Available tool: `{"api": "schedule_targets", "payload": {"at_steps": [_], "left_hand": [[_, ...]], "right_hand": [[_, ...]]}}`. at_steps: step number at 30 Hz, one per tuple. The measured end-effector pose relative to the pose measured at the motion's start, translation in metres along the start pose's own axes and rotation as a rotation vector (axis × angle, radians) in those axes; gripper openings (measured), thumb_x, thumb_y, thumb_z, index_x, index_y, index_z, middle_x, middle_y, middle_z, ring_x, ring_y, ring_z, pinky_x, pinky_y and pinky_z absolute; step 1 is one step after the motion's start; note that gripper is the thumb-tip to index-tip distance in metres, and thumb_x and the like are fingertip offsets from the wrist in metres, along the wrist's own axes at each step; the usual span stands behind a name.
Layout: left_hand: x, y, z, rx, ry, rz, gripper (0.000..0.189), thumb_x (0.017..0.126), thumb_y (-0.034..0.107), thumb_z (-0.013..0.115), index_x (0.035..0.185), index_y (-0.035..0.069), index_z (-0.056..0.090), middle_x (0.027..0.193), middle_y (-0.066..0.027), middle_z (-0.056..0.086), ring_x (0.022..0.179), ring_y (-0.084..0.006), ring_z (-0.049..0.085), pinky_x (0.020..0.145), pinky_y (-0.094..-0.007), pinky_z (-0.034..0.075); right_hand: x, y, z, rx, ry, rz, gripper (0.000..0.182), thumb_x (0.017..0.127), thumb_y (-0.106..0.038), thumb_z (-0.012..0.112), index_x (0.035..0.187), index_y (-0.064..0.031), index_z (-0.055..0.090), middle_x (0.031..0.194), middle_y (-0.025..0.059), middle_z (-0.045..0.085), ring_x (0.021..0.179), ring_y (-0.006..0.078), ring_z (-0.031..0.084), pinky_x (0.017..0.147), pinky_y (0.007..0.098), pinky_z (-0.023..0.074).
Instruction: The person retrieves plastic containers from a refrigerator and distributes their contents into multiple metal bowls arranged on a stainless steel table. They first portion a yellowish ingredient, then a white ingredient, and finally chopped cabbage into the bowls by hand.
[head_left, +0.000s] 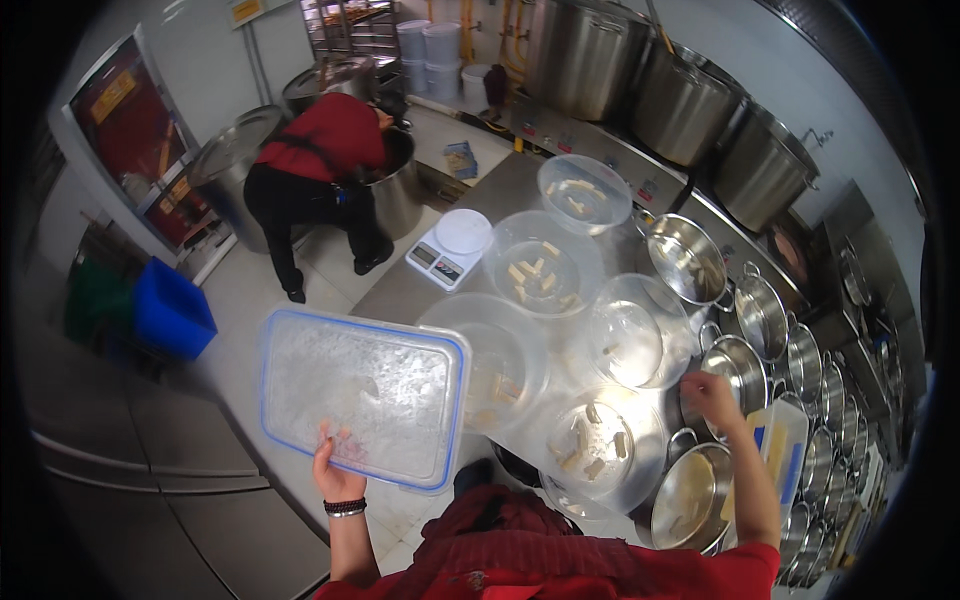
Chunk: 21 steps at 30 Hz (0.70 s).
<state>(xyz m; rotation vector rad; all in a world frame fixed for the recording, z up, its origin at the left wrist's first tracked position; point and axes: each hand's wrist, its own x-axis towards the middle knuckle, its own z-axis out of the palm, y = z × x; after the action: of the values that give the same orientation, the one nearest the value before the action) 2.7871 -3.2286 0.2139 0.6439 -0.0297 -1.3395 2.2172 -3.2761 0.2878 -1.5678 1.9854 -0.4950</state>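
Note:
My left hand (341, 478) grips the lower edge of a translucent rectangular plastic lid (375, 442) with a blue seal, held tilted at the left of the table. Fingertips show through the lid. Blurred and with curled fingers, my right hand (709, 399) hovers over a two-handled stainless steel pot (739, 352); whether it holds something small cannot be made out. Left of it stand clear plastic bowls, one (649, 420) with brownish pieces and another (577, 259) with pale strips. Beside my right forearm is a rectangular plastic container (793, 427) with yellowish contents.
A white digital kitchen scale (450, 247) sits at the steel table's far left edge. More steel pots (761, 311) line the right side. Large stockpots (679, 105) stand behind. A person in red (322, 142) bends over a tall pot (401, 184). A blue bin (172, 307) is left.

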Motion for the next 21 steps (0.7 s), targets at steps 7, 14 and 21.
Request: {"api": "schedule_targets", "payload": {"at_steps": [7,14,21], "left_hand": [[0.005,-0.063,0.055,0.117,-0.094,-0.162,0.040,0.075,0.016,0.050,0.116,0.015,0.046,0.092,-0.0075,0.056,0.078,-0.0174,0.052,0.071,-0.0358,0.044],[-0.072,-0.128,0.073,0.188,-0.238,-0.213,0.045,0.078,0.017,0.049,0.122,0.016,0.041,0.105,-0.0046,0.055,0.096,-0.0194,0.050,0.090,-0.0431,0.034],[-0.175,-0.187,0.078,0.195,-0.168,-0.187,0.044,0.078,0.018,0.050,0.121,0.010,0.042,0.121,-0.0067,0.045,0.111,-0.0229,0.041,0.096,-0.0406,0.029]], "right_hand": [[-0.119,0.102,-0.122,0.344,0.564,0.214,0.018,0.083,-0.018,0.051,0.088,-0.0024,0.059,0.062,0.0003,0.055,0.049,0.0051,0.048,0.041,0.0186,0.0352],[-0.217,0.246,-0.191,0.335,0.602,0.471,0.021,0.083,-0.021,0.052,0.092,-0.0045,0.059,0.066,-0.0014,0.054,0.052,0.0039,0.048,0.044,0.0178,0.0384],[-0.245,0.351,-0.172,0.033,0.078,0.606,0.040,0.077,-0.016,0.051,0.114,-0.0001,0.046,0.091,0.0181,0.059,0.059,0.0229,0.062,0.048,0.0309,0.0515]]}}
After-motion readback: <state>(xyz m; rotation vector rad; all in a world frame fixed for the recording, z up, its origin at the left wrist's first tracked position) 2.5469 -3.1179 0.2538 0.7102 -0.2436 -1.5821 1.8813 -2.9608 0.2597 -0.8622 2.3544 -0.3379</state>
